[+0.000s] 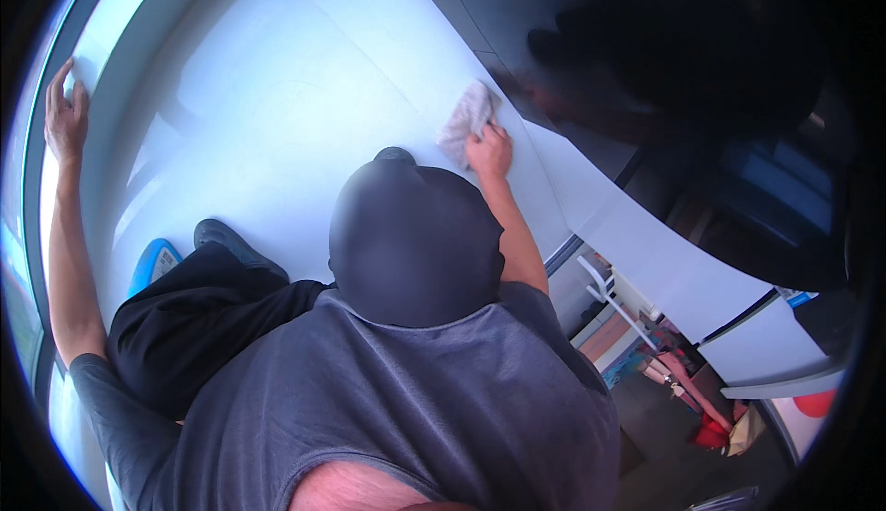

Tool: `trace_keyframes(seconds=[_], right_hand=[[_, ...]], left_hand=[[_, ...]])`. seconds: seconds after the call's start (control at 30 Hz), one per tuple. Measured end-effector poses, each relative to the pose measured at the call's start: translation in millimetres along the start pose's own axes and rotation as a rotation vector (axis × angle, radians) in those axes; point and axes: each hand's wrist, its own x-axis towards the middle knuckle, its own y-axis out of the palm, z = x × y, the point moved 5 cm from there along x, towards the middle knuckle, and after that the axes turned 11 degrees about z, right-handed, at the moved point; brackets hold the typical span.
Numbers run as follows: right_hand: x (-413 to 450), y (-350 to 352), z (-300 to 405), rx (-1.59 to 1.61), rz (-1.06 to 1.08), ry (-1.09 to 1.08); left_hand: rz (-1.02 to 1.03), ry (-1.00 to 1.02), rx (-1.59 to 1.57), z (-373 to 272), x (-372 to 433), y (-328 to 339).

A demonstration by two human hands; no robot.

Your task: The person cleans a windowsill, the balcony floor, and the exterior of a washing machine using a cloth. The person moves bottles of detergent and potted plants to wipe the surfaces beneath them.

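Note:
My right hand (490, 151) grips a light, crumpled cloth (465, 120) and presses it on the white surface (291, 95) near its edge, beside a dark glossy panel. At the far left, my left hand (67, 120) rests with its fingers apart against the window frame (41, 185); it holds nothing. Between my arms, dark shoes stand or kneel on the white surface, one shoe (239, 248) at the left and the tip of another above a dark rounded shape that hides part of the view.
A blue object with a label (156, 265) lies beside my leg at the left. The dark glossy panel (623, 82) borders the white surface on the right. Lower right, beyond the edge, are a white metal rail (623, 314), red and pink items (692, 386) and a dark floor.

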Motion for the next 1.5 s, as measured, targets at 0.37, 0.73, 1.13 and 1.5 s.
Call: trace_keyframes(seconds=[0.37, 0.73, 1.13, 1.5], right_hand=[[67, -16, 27, 0.298, 0.020, 0.035], [95, 10, 10, 0.644, 0.351, 0.343], [96, 12, 9, 0.746, 0.383, 0.383], [74, 7, 5, 1.102, 0.322, 0.280]], left_hand=[[-0.031, 0.020, 0.044, 10, 0, -1], [-0.069, 0.015, -0.054, -10, -10, -20], [-0.178, 0.108, -0.061, -36, -11, -33], [-0.143, 0.066, -0.052, -26, -10, -26]])
